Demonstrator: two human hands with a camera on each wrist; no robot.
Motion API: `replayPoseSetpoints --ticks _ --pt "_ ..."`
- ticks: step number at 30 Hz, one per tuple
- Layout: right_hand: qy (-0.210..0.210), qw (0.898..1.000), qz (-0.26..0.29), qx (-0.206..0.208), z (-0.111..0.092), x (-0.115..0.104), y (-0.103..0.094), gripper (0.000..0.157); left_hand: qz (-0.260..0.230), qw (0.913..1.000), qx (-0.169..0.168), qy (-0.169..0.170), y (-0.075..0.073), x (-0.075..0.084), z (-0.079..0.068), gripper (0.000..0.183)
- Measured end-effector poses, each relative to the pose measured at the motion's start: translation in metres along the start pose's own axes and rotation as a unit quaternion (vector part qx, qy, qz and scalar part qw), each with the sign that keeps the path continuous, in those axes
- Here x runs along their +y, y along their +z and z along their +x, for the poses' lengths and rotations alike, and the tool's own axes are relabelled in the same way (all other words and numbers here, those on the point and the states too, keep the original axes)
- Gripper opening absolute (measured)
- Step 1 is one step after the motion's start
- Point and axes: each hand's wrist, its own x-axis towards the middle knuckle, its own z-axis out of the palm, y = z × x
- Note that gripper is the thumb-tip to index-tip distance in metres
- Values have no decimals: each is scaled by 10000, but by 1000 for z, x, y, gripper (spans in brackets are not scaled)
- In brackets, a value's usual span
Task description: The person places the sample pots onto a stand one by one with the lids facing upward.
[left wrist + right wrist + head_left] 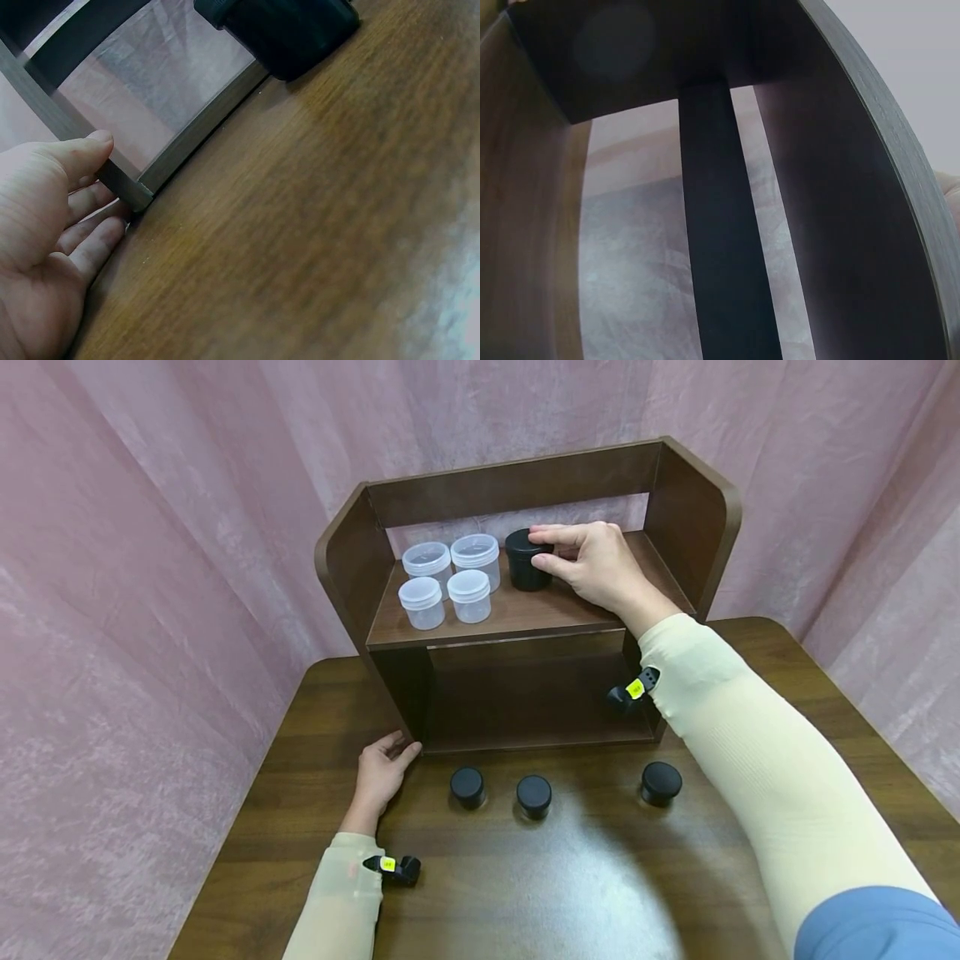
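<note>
On the upper deck of a brown wooden shelf (517, 631), my right hand (596, 564) holds a black lidded jar (527, 568), with fingers on its lid and the thumb at its side. To the left of that jar stand several clear plastic jars with whitish lids, among them a front one (470, 597) and a back one (476, 552). Down at the shelf's lower left front corner, my left hand (380, 774) grips the side panel (124, 184), thumb over its front edge and the other fingers outside. The right wrist view leaves out the held jar.
Three small black-lidded jars stand on the wooden table (480, 877) before the shelf: one left (467, 785), one mid (534, 795) and one right (661, 781). The shelf's raised side panels (693, 527) flank the upper deck. Pink curtains (187, 568) hang behind.
</note>
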Motion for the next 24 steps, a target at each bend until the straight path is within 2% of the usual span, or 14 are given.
replayPoseSetpoints --ticks 17,20,24 --pt "-35 9999 -87 66 1 -2 2 36 -84 10000 30 -39 -3 -1 -1 58" --pt "-71 9998 -104 158 0 -2 1 39 -94 9999 52 -68 -2 -1 -1 57" --pt "-13 9988 -47 478 -3 -2 -1 47 -120 9999 27 -105 -1 0 -2 57"
